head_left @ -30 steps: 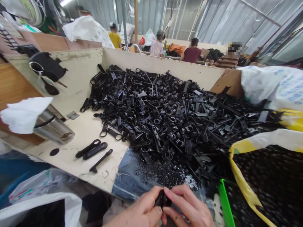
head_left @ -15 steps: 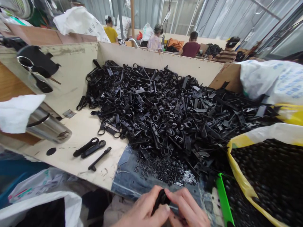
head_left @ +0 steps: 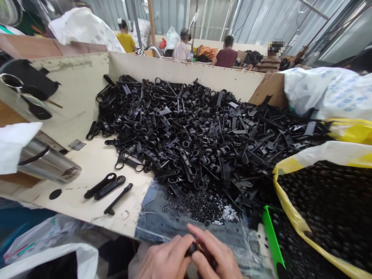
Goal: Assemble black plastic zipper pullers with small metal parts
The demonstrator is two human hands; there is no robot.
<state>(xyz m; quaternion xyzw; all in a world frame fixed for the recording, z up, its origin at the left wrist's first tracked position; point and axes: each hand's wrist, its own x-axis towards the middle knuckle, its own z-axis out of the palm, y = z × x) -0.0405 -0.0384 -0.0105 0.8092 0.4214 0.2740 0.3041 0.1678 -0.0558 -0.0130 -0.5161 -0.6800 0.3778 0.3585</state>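
Note:
At the bottom of the view my left hand (head_left: 167, 257) and my right hand (head_left: 216, 254) meet around a black plastic part (head_left: 191, 249). Only its rounded end shows; fingers hide the rest, so its full shape cannot be made out. My left hand is closed on it. The right thumb and fingers also close around it, with the index finger stretched forward. Just beyond the hands, on a blue denim cloth (head_left: 158, 224), lie small black pieces (head_left: 200, 205) and silvery metal pins (head_left: 229, 214).
A large heap of black plastic parts (head_left: 186, 131) fills the tray. Several loose parts, including a thin rod (head_left: 118, 198), lie left near a steel cup (head_left: 54, 162). At right are a green-edged bin (head_left: 273, 236) and a yellow-white sack (head_left: 286, 193). Co-workers sit beyond the back wall (head_left: 180, 71).
Both hands have turned around the black part, which now shows less. The right index finger has lifted and stretched forward. The whole scene has shifted slightly left as the camera moved.

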